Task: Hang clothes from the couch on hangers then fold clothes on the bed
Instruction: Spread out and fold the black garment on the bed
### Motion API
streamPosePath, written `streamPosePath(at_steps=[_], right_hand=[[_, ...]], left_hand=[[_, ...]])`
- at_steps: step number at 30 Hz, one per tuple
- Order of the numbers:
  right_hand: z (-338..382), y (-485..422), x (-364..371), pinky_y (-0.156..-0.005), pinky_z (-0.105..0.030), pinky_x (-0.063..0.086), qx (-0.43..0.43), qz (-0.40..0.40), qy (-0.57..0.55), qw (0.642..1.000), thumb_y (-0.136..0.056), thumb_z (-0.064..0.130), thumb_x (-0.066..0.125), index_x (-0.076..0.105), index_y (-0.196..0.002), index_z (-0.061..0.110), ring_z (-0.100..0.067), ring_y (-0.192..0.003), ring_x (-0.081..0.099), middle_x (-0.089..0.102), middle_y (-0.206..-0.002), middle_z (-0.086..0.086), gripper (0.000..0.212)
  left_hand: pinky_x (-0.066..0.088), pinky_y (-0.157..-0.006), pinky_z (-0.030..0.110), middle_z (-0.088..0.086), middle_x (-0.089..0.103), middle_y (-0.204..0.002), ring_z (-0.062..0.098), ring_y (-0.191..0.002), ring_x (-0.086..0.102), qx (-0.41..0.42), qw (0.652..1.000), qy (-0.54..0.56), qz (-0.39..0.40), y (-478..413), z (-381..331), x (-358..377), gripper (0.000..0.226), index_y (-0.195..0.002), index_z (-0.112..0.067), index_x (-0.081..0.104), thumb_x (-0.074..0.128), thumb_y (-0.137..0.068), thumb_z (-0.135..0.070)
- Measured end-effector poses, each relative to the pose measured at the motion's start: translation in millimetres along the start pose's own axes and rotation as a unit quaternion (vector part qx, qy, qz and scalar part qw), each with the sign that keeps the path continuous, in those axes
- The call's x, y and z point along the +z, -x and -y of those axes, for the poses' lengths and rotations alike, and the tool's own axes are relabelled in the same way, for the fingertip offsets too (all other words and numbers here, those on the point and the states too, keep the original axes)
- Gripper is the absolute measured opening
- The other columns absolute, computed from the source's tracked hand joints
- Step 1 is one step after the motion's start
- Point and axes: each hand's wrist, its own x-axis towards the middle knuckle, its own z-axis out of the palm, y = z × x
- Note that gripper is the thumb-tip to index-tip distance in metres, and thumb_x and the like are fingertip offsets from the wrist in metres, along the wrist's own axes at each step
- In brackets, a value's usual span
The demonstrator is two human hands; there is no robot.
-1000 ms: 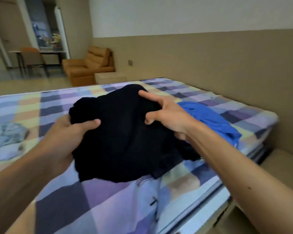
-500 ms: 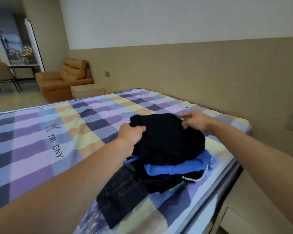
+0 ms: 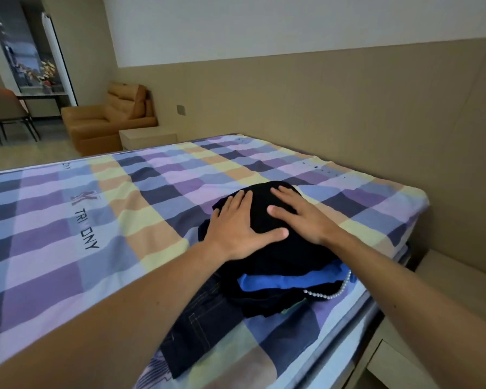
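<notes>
- The left hand (image 3: 236,228) lies flat on the folded black knitted garment (image 3: 281,256). Its fingers are straight and slightly spread, and they grip nothing.
- The right hand (image 3: 300,217) lies just beside it on the same garment, also flat with straight fingers, and holds nothing.
- The black garment is on top of a small pile near the right edge of the bed with the checked purple, blue and yellow sheet (image 3: 96,220).
- Under it in the pile is a folded bright blue cloth (image 3: 278,282), and a string of white pearl beads (image 3: 331,294) comes out at the right side.
- Dark blue denim jeans (image 3: 197,327) lie flat on the sheet, partly under the pile.
- An orange-brown leather couch (image 3: 110,119) stands well apart, by the far wall.
</notes>
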Motion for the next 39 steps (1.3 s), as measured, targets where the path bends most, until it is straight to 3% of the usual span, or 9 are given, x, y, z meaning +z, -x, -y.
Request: streamPosePath(at_steps=[6, 9, 13, 15, 21, 24, 28, 32, 39], right_hand=[[7, 4, 3, -0.124, -0.036, 0.011, 0.025, -0.007, -0.012, 1.000, -0.094, 0.055, 0.059, 0.036, -0.155, 0.038, -0.005, -0.154, 0.009, 0.020, -0.166, 0.015, 0.067], [30, 9, -5, -0.117, -0.032, 0.022, 0.055, -0.034, 0.004, 0.998, -0.093, 0.055, 0.061, 0.039, -0.154, 0.034, -0.013, -0.151, 0.025, 0.030, -0.163, 0.011, 0.068], [83, 21, 17, -0.114, -0.029, 0.031, -0.007, -0.161, -0.014, 0.987, -0.090, 0.047, 0.069, 0.045, -0.151, 0.030, -0.013, -0.144, 0.038, 0.046, -0.155, 0.007, 0.068], [117, 28, 51, -0.114, -0.024, 0.029, -0.049, -0.161, -0.075, 0.983, -0.090, 0.039, 0.071, 0.046, -0.151, 0.029, -0.008, -0.143, 0.039, 0.047, -0.154, 0.010, 0.066], [227, 54, 200, -0.117, -0.038, 0.038, -0.120, -0.044, -0.253, 0.959, -0.088, 0.018, 0.077, 0.039, -0.152, 0.029, -0.001, -0.136, 0.047, 0.052, -0.145, 0.011, 0.075], [290, 79, 284, -0.115, -0.033, 0.040, -0.138, 0.049, -0.285, 0.947, -0.089, 0.019, 0.076, 0.037, -0.151, 0.034, 0.000, -0.136, 0.046, 0.051, -0.147, 0.011, 0.074], [340, 111, 358, -0.100, -0.012, 0.039, -0.164, 0.149, -0.250, 0.943, -0.091, 0.027, 0.074, 0.029, -0.156, 0.035, 0.000, -0.138, 0.042, 0.043, -0.154, 0.014, 0.079], [380, 131, 423, -0.110, -0.027, 0.037, -0.198, 0.209, -0.198, 0.937, -0.093, 0.029, 0.070, 0.031, -0.155, 0.036, -0.002, -0.136, 0.040, 0.037, -0.155, 0.017, 0.074], [443, 107, 516, -0.113, -0.029, 0.031, -0.305, 0.208, -0.102, 0.924, -0.084, 0.012, 0.073, 0.032, -0.156, 0.022, -0.019, -0.147, 0.030, 0.032, -0.160, -0.001, 0.083]], left_hand=[[0.011, -0.126, 0.047, -0.003, 0.012, -0.169, 0.014, -0.155, 0.009, 0.001, 0.999, 0.043, -0.024, 3, 4, 2, 0.117, -0.162, -0.021, 0.015, 0.058, -0.074, -0.085], [0.025, -0.122, 0.042, -0.004, 0.026, -0.165, 0.015, -0.152, 0.023, 0.011, 0.984, 0.169, -0.052, 13, 7, -14, 0.107, -0.161, -0.025, 0.016, 0.071, -0.080, -0.066], [0.034, -0.111, 0.023, -0.010, 0.042, -0.151, 0.005, -0.140, 0.037, 0.028, 0.951, 0.270, -0.150, 61, 30, -43, 0.088, -0.159, -0.035, 0.018, 0.072, -0.089, -0.045], [0.035, -0.102, 0.011, -0.014, 0.049, -0.144, -0.001, -0.134, 0.042, 0.020, 0.934, 0.290, -0.210, 101, 49, -60, 0.080, -0.155, -0.035, 0.026, 0.072, -0.091, -0.039], [0.045, -0.100, 0.017, -0.024, 0.058, -0.131, -0.003, -0.125, 0.053, -0.079, 0.906, 0.254, -0.329, 266, 138, -98, 0.056, -0.140, -0.037, 0.047, 0.071, -0.090, -0.033], [0.047, -0.098, 0.022, -0.024, 0.060, -0.128, -0.001, -0.124, 0.055, -0.161, 0.890, 0.197, -0.377, 355, 189, -120, 0.051, -0.136, -0.038, 0.050, 0.070, -0.089, -0.039], [0.050, -0.096, 0.029, -0.023, 0.062, -0.123, 0.000, -0.122, 0.056, -0.233, 0.857, 0.176, -0.424, 425, 236, -140, 0.044, -0.128, -0.035, 0.055, 0.065, -0.086, -0.038], [0.052, -0.095, 0.032, -0.020, 0.062, -0.123, -0.004, -0.119, 0.056, -0.286, 0.828, 0.178, -0.447, 478, 282, -148, 0.042, -0.122, -0.030, 0.058, 0.065, -0.081, -0.037], [0.048, -0.095, 0.023, -0.021, 0.062, -0.121, -0.007, -0.116, 0.055, -0.337, 0.788, 0.228, -0.462, 533, 321, -144, 0.036, -0.114, -0.034, 0.061, 0.064, -0.078, -0.037]])
